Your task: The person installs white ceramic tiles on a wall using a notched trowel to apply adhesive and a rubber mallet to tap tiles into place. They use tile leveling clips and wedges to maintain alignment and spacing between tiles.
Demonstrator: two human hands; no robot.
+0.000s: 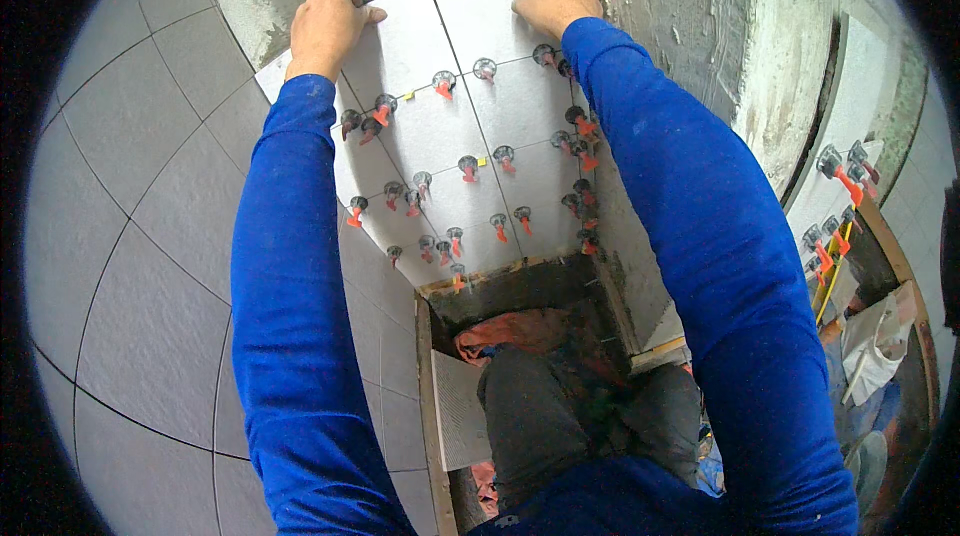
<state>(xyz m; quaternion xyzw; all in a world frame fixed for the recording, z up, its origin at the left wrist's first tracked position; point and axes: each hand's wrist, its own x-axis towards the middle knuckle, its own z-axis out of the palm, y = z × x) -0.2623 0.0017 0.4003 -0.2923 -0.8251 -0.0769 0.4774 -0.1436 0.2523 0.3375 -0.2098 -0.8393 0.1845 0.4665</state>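
Observation:
White tiles cover the wall ahead of me, and the top row has a left tile (400, 36) and a right tile (490, 6) split by a narrow dark joint. My left hand (328, 29) is closed over the upper edge of the left tile, thumb pointing right, fingertips hidden. At the upper right corner of the right tile, my right hand (557, 4) curls round the edge; its fingertips are partly hidden too. Below the hands, several black levelling clips with red handles (444, 85) sit along the joints. Small yellow pieces (482, 162) show in two joints.
Large grey tiles (150, 316) cover the surface at left. Bare grey plaster (660, 16) rises above and right of the white tiles. More red-handled clips (840, 174) sit on a panel at far right, near a whitish bag (875, 346). A wooden strip (428, 386) stands by my legs.

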